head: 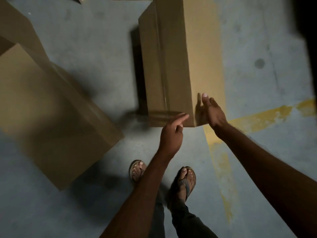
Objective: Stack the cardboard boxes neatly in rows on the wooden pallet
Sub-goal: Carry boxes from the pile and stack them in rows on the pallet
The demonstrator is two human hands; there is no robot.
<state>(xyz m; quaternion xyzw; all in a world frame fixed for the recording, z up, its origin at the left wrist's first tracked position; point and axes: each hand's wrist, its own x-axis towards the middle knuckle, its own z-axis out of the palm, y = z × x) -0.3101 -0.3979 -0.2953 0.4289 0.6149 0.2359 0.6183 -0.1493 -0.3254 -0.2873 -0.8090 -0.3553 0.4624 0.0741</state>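
Observation:
A tall brown cardboard box [173, 62] stands on the grey floor straight ahead, with clear tape along its top seam. My left hand [171, 133] hovers at the box's near bottom edge, index finger stretched out, the other fingers loosely curled, holding nothing. My right hand [212, 112] is open beside the box's near right corner, fingers straight, close to or just touching the side. A second, larger cardboard box [51, 114] lies to the left. No wooden pallet is in view.
Another cardboard box [15, 26] sits at the far upper left. My two feet in sandals [185, 181] stand just below the hands. A worn yellow painted line [257, 117] crosses the concrete floor on the right. The far right edge is dark.

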